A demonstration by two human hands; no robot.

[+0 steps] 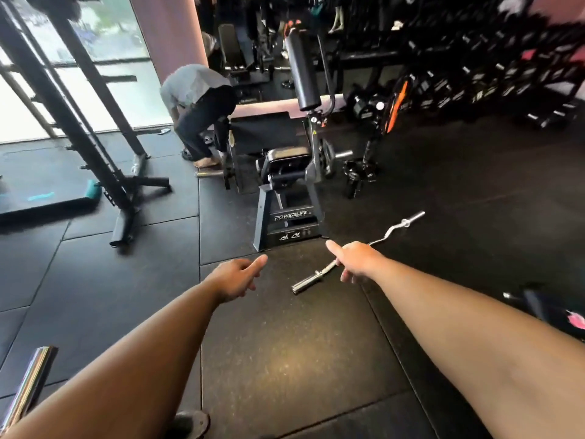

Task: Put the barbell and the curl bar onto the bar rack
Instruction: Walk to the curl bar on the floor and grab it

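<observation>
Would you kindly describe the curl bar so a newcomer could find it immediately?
Find the black machine base labelled POWERLIFE. Just right of it, on the dark rubber floor, lies a slim chrome curl bar, partly behind the right hand. Its wavy, zigzag middle sets it apart.

Daylight pours in from the windows [95, 74] at far left, blown out to near white low down. The far right is dim, and the dumbbell rack [474, 74] there is smeared by motion blur. The floor [285, 359] is dark, with a soft warm patch of light near the middle. The curl bar [389, 232] shows bright glints, as does the chrome bar [28, 384] at near left, which is blurred. Both forearms are evenly lit, without hard shadows. Wide-angle distortion bends the frame [79, 106] at left and stretches the edges.
</observation>
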